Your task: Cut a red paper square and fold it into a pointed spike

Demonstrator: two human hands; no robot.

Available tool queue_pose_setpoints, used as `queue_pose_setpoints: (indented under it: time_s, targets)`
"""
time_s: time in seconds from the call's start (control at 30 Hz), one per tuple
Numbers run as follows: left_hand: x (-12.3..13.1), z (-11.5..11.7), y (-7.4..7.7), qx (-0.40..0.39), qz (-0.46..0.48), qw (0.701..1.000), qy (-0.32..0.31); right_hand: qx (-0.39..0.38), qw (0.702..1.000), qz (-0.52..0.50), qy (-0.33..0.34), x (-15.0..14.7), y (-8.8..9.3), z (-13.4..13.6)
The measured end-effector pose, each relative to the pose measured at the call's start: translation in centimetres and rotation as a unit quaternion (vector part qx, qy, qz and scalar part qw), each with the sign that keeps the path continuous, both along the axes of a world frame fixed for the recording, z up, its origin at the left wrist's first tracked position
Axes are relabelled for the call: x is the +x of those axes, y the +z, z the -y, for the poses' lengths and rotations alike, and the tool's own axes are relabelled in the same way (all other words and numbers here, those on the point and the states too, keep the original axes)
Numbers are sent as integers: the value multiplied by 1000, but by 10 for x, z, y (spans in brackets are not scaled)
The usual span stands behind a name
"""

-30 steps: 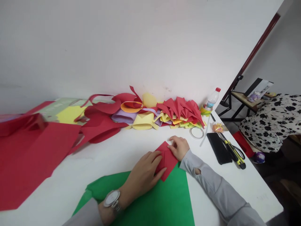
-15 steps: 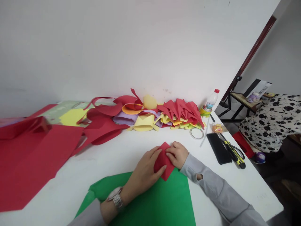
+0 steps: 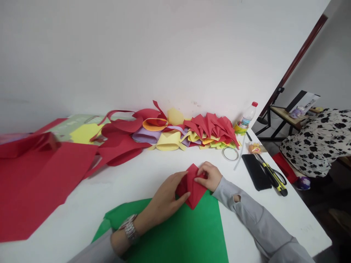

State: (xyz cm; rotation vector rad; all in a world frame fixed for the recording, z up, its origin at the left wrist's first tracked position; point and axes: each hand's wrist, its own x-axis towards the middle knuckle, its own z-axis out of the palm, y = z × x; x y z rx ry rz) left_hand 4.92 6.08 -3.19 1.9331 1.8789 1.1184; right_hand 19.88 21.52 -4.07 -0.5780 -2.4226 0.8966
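Between my hands a small red folded paper [image 3: 194,190] lies diamond-wise, partly over the top edge of a green paper sheet [image 3: 181,233]. My left hand [image 3: 167,199], with a metal watch [image 3: 129,228] on the wrist, grips the paper's left side between thumb and fingers. On the upper right side, my right hand [image 3: 210,176] pinches a flap of it, thumb against curled fingers. A fold stands slightly raised along the paper's middle. The fingers hide parts of the left and right edges.
Large red sheets [image 3: 41,182] cover the table's left side. Paper shapes [image 3: 168,140] and red folded pieces [image 3: 211,128] line the wall. To the right are a tape roll [image 3: 230,153], bottle [image 3: 248,117], phone [image 3: 256,171] and yellow-black cutter [image 3: 275,179]. A person in a floral garment [image 3: 320,142] is beyond.
My left hand has loosened and shifted slightly left, its fingers wider apart. The red paper's middle flap now stands more open, and my right hand has moved slightly right with its edge.
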Motion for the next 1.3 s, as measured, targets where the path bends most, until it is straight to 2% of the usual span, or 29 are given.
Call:
queue_pose_setpoints:
  time_s: [0.13,0.23,0.33,0.47,0.6,0.67,0.77,1.0,1.2,1.3]
  targets:
    - [-2,0,-1,-29,29,999,12,-40,999,-5,17,6,1,-10]
    - [-5,2,-1,-46,47,998,8,-40,997,-7,69,13,4,-18]
    - [-10,4,5,-53,48,997,-10,-35,992,-3,120,19,9,-25]
    - [-15,6,16,-69,31,995,-62,-25,989,4,147,22,12,-27]
    - [-21,3,20,-75,37,992,-99,44,990,3,133,17,8,-18]
    - [-23,2,17,-73,46,991,-103,86,988,16,127,16,7,-14]
    - [-25,0,13,-74,65,990,-102,106,985,41,128,15,7,-11]
    - [-29,-1,14,-79,81,988,-102,49,990,24,129,19,8,-13]
    - [-34,-2,9,-76,81,988,-110,14,982,21,186,21,3,-26]
    - [-37,-2,5,-77,71,988,-113,14,981,21,191,21,-1,-31]
